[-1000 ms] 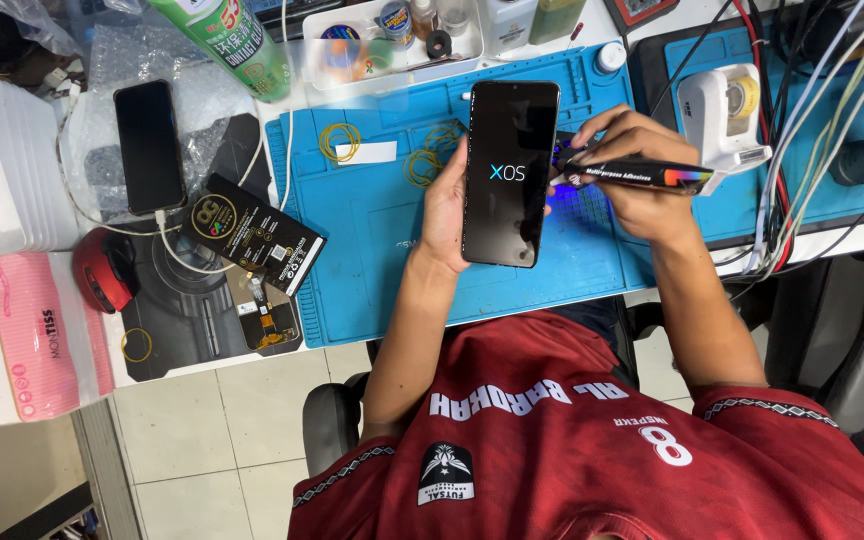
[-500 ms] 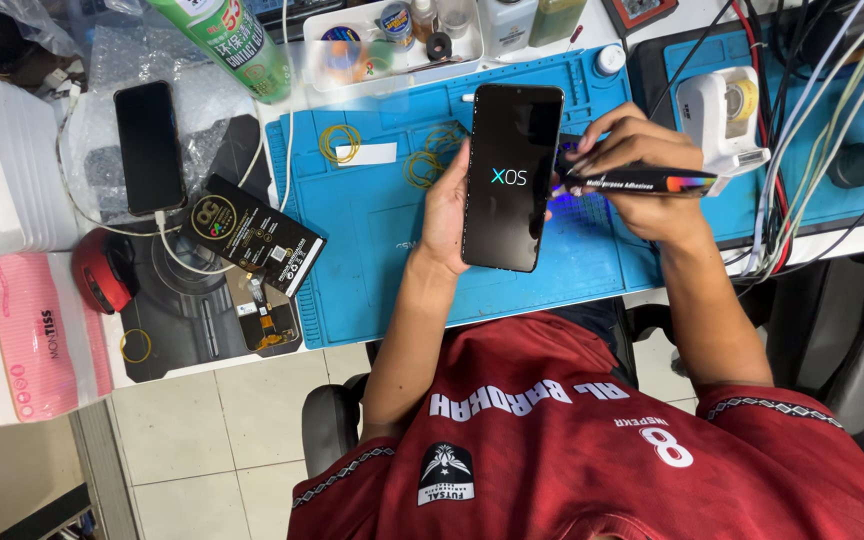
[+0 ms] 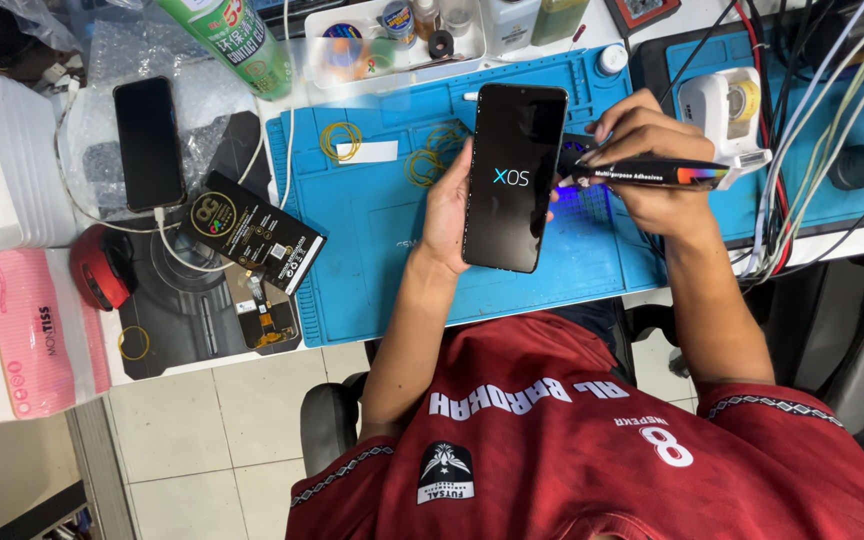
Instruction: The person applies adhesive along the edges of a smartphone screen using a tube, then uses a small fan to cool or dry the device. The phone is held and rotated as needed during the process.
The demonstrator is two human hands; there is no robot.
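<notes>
My left hand [image 3: 444,208] holds a black smartphone [image 3: 512,175] upright above the blue work mat [image 3: 372,250]; its dark screen shows a small lit logo. My right hand [image 3: 652,165] grips a black adhesive tube [image 3: 647,176] sideways, with its tip against the phone's right edge. A purple glow shows on the mat just under that tip.
A second black phone [image 3: 149,143] lies on bubble wrap at the left with a white cable. Near it are a black box [image 3: 252,232], a red round object [image 3: 100,268], rubber bands [image 3: 340,140], a green spray can [image 3: 232,40], a white tape dispenser [image 3: 727,105] and a bundle of cables [image 3: 802,120].
The phone and both hands have shifted slightly; the tube stays at the phone's right edge.
</notes>
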